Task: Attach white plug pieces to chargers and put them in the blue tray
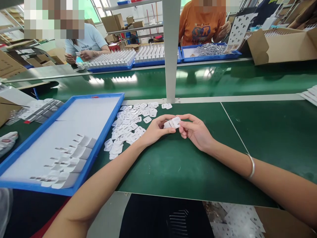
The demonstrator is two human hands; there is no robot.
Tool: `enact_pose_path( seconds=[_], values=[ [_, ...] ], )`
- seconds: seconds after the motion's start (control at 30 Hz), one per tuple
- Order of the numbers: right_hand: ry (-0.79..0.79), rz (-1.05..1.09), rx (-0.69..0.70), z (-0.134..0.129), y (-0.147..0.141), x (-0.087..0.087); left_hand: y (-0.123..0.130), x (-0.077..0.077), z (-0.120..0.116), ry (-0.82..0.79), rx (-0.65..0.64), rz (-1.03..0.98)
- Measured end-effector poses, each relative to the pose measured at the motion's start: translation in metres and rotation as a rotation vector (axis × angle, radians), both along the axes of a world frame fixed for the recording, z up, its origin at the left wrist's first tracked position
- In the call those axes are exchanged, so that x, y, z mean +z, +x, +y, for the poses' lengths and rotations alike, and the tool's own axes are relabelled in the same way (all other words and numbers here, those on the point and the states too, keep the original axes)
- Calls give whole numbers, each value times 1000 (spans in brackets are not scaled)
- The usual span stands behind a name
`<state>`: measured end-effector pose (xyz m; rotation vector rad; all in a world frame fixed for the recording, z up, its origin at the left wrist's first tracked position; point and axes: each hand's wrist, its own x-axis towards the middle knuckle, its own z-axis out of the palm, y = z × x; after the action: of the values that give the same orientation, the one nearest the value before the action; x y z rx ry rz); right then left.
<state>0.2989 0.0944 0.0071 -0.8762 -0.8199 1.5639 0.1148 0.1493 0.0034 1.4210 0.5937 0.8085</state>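
Both hands meet over the green table, in the middle of the head view. My left hand [159, 128] is closed on small white cards [172, 122] with rounded corners. From the other side, the thumb and fingers of my right hand [194, 130] pinch the right end of the same cards. How many cards are held I cannot tell. Just left of my left hand, many similar white cards [128, 124] lie in a loose pile. Two more small cards [166, 106] lie apart near the post's foot.
A blue-rimmed tray [99, 145] on the left holds several folded white card pieces. A white post [170, 49] rises behind my hands. Across the green conveyor [210, 79], two people sit by blue trays [210, 58]. An open carton [279, 46] stands at right.
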Motion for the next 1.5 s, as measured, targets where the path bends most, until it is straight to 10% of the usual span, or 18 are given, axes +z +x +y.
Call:
enact_pose_path(
  seconds=[1.07, 1.5],
  values=[
    [199, -286, -21, -4, -1, 1, -1, 2, -2, -25, -6, 43],
    [305, -500, -53, -9, -3, 6, -10, 9, 11, -160, -194, 20]
  ],
)
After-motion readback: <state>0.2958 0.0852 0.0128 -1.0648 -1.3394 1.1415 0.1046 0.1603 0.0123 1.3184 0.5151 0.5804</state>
